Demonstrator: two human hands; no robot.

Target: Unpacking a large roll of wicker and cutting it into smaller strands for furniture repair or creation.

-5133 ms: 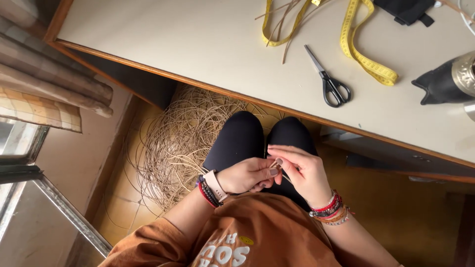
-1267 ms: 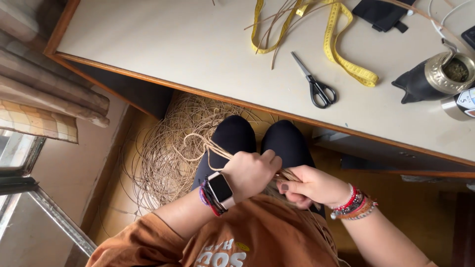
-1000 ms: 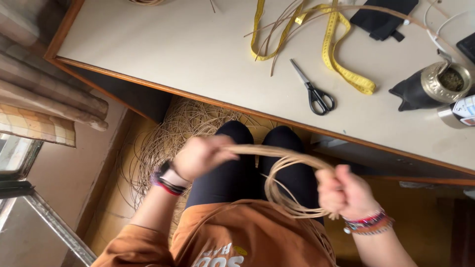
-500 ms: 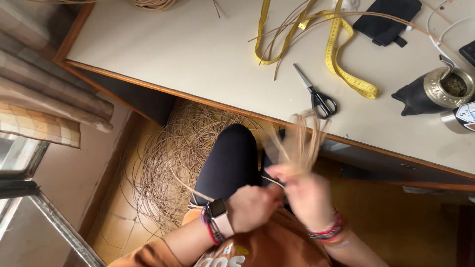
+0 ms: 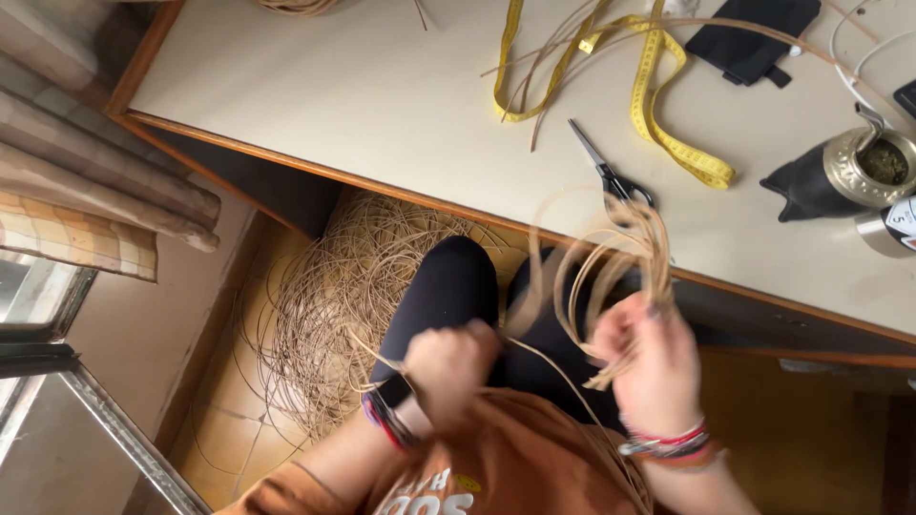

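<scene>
Landmark: the black-handled scissors [image 5: 611,172] lying on the desk [image 5: 334,105]; every place below is told from them.
Cane strands: a loose loop of thin tan cane [image 5: 611,253] stands just below the scissors, past the desk's front edge, over the person's dark-clad knees.
Right hand: the right hand [image 5: 649,367], well below the scissors, is closed round the gathered ends of the loop; it is blurred, so the fingers cannot be told apart.
Left hand: the left hand [image 5: 448,367], below and to the left of the scissors, is fisted on a strand that runs out toward the floor.
Floor pile: a big tangled nest of the same cane [image 5: 353,315] lies under the desk, down-left of the scissors.
Handling: I judge the cane light, springy and thin; it keeps its curve, so it may whip free or kink if bent sharply.
Where to hold: best taken where the strands bunch together, not out on the open loop.
Nearby: a yellow tape measure [image 5: 658,105] curls just above the scissors.
</scene>
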